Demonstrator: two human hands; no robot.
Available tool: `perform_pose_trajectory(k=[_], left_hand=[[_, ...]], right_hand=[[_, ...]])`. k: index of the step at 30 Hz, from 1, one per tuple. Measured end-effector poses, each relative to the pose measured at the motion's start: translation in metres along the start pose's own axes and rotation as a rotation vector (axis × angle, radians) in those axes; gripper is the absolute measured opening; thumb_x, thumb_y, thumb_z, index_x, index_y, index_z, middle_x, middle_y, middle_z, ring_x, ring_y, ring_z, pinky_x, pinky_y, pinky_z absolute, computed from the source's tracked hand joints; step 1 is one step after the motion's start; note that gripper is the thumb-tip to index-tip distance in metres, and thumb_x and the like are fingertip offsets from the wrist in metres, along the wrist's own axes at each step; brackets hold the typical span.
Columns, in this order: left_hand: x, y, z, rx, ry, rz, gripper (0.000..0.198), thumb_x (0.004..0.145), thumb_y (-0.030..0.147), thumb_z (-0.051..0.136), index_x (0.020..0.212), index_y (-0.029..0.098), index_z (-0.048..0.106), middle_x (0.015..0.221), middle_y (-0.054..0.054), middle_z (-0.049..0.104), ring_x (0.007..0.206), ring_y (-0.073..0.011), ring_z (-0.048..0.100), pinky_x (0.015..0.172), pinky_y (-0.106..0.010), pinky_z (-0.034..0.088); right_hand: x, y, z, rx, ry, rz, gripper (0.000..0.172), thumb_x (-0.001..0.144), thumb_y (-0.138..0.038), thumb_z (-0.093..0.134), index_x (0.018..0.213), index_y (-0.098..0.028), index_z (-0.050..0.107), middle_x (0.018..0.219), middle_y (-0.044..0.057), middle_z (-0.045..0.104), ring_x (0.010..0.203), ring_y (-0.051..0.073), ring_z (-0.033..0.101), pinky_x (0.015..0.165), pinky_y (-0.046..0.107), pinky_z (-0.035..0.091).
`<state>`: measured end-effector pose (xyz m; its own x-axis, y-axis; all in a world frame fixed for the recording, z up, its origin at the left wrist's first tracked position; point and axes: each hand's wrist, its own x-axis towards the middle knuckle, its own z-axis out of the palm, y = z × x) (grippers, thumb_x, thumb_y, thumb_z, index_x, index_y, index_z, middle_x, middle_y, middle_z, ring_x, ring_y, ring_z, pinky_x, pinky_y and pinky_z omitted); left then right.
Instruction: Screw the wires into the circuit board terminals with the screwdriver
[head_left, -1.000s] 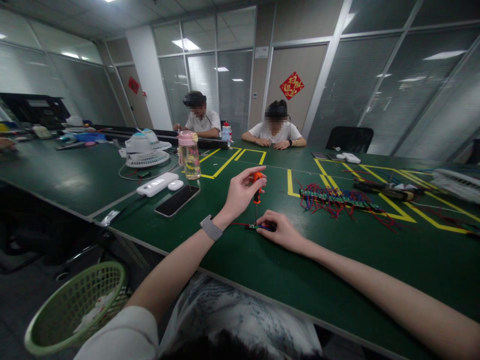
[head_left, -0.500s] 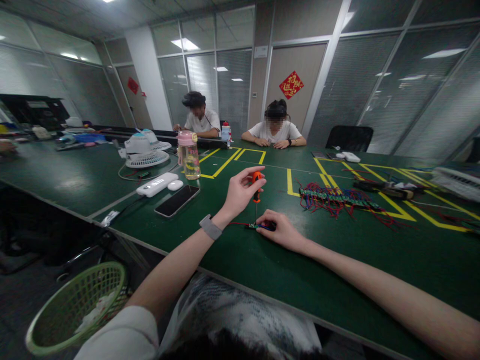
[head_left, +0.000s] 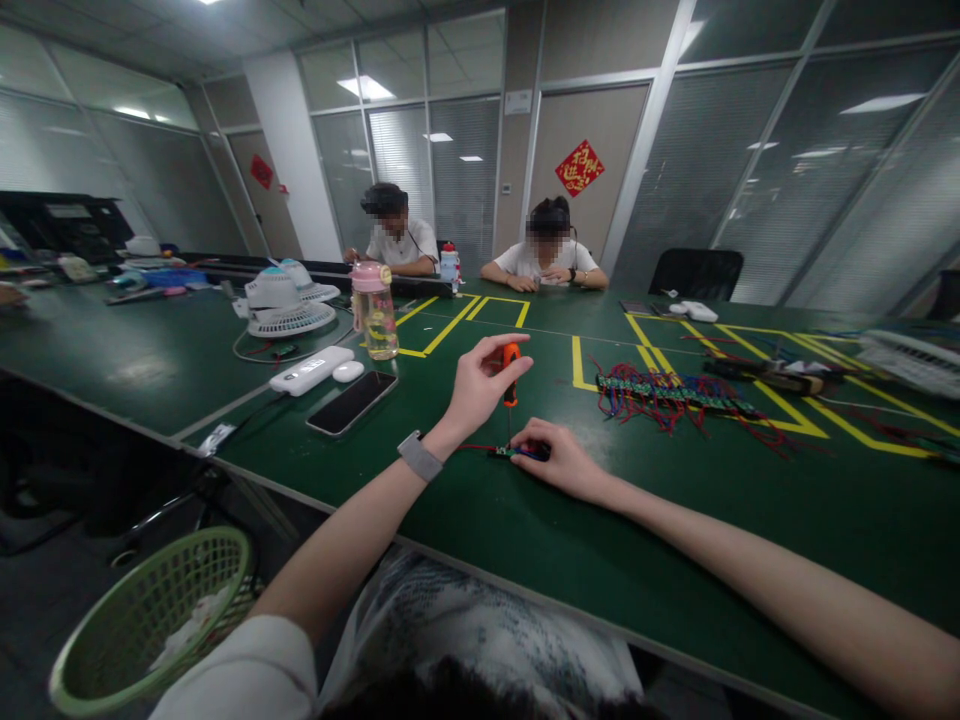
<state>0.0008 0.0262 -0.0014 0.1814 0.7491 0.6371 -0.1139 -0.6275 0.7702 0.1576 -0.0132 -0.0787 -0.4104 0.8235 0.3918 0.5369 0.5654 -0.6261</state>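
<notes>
Upright in front of me stands a screwdriver with an orange and black handle. Thumb and fingers of my left hand are closed round that handle, the index finger stretched out over its top. Its thin shaft points down to a small green circuit board on the table, with a red wire running off to the left. Pinched at the board's right end, my right hand rests on the table and covers part of it. Dark and blue wires show under its fingers. Whether the tip sits in a screw is too small to tell.
On the green table lie a phone, a white power strip and a pink-lidded bottle. Fans stand left. A row of wired circuit boards lies right. Two people sit opposite. A green basket stands below.
My hands, the screwdriver and the board keep almost the same pose; the view has shifted slightly. Across the table, one person's hand has risen a little.
</notes>
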Motion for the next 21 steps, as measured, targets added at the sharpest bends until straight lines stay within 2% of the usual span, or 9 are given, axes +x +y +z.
perform_pose_trajectory(k=[2, 5, 7, 9, 12, 16, 18, 21], left_hand=[[0.0, -0.001, -0.001, 0.058, 0.024, 0.035, 0.027, 0.077, 0.03, 0.067, 0.102, 0.02, 0.069, 0.1, -0.005, 0.062, 0.087, -0.0139, 0.059, 0.074, -0.023, 0.05], [0.002, -0.005, -0.002, -0.125, -0.051, -0.023, 0.029, 0.087, 0.031, 0.052, 0.109, 0.02, 0.067, 0.117, -0.008, 0.059, 0.097, -0.0182, 0.061, 0.078, -0.029, 0.052], [0.003, -0.006, -0.001, -0.277, -0.125, -0.09, 0.034, 0.089, 0.03, 0.047, 0.116, 0.019, 0.062, 0.118, -0.01, 0.06, 0.095, -0.0201, 0.064, 0.077, -0.034, 0.054], [0.002, -0.005, 0.0, -0.326, -0.153, -0.12, 0.036, 0.088, 0.03, 0.049, 0.12, 0.018, 0.059, 0.112, -0.01, 0.063, 0.089, -0.0198, 0.065, 0.075, -0.035, 0.056], [0.0, 0.0, 0.001, -0.242, -0.121, -0.089, 0.035, 0.084, 0.03, 0.056, 0.116, 0.016, 0.06, 0.101, -0.008, 0.065, 0.082, -0.0163, 0.064, 0.07, -0.03, 0.055], [-0.001, 0.004, -0.001, -0.016, -0.048, 0.001, 0.025, 0.079, 0.027, 0.065, 0.102, 0.018, 0.066, 0.093, -0.004, 0.063, 0.076, -0.0111, 0.058, 0.069, -0.023, 0.051], [0.0, 0.003, -0.002, 0.043, -0.029, 0.031, 0.022, 0.079, 0.028, 0.064, 0.098, 0.019, 0.068, 0.099, -0.005, 0.062, 0.082, -0.0123, 0.058, 0.073, -0.023, 0.05], [0.001, -0.001, -0.001, -0.101, -0.084, -0.016, 0.028, 0.087, 0.03, 0.052, 0.11, 0.021, 0.065, 0.117, -0.008, 0.059, 0.097, -0.0169, 0.059, 0.079, -0.028, 0.051]], right_hand=[[0.0, 0.0, 0.0, 0.005, -0.001, -0.002, 0.009, 0.077, -0.017, 0.064, 0.085, -0.015, 0.067, 0.079, 0.003, 0.058, 0.07, 0.014, 0.055, 0.066, 0.027, 0.044], [0.0, 0.0, -0.001, 0.0, -0.002, -0.006, 0.009, 0.077, -0.017, 0.064, 0.085, -0.015, 0.068, 0.079, 0.003, 0.057, 0.071, 0.014, 0.055, 0.065, 0.027, 0.044], [0.0, 0.0, 0.0, -0.005, -0.002, -0.005, 0.009, 0.076, -0.017, 0.064, 0.084, -0.015, 0.068, 0.078, 0.003, 0.057, 0.07, 0.014, 0.055, 0.065, 0.027, 0.044], [0.0, 0.0, 0.0, -0.003, -0.001, -0.003, 0.009, 0.077, -0.017, 0.064, 0.084, -0.015, 0.067, 0.078, 0.003, 0.057, 0.069, 0.014, 0.054, 0.064, 0.026, 0.044], [0.0, 0.0, 0.0, 0.001, 0.001, -0.007, 0.008, 0.077, -0.017, 0.064, 0.084, -0.015, 0.067, 0.078, 0.002, 0.057, 0.069, 0.014, 0.054, 0.064, 0.026, 0.044], [0.0, 0.0, -0.001, 0.0, 0.007, -0.018, 0.008, 0.077, -0.017, 0.064, 0.084, -0.016, 0.067, 0.076, 0.002, 0.056, 0.069, 0.014, 0.054, 0.064, 0.026, 0.043], [0.0, 0.0, -0.001, 0.001, 0.01, -0.018, 0.008, 0.076, -0.017, 0.064, 0.084, -0.016, 0.068, 0.076, 0.002, 0.056, 0.069, 0.014, 0.054, 0.064, 0.026, 0.043], [0.0, -0.001, -0.001, 0.004, 0.006, -0.013, 0.009, 0.077, -0.018, 0.064, 0.084, -0.016, 0.068, 0.076, 0.002, 0.056, 0.069, 0.014, 0.054, 0.064, 0.026, 0.043]])
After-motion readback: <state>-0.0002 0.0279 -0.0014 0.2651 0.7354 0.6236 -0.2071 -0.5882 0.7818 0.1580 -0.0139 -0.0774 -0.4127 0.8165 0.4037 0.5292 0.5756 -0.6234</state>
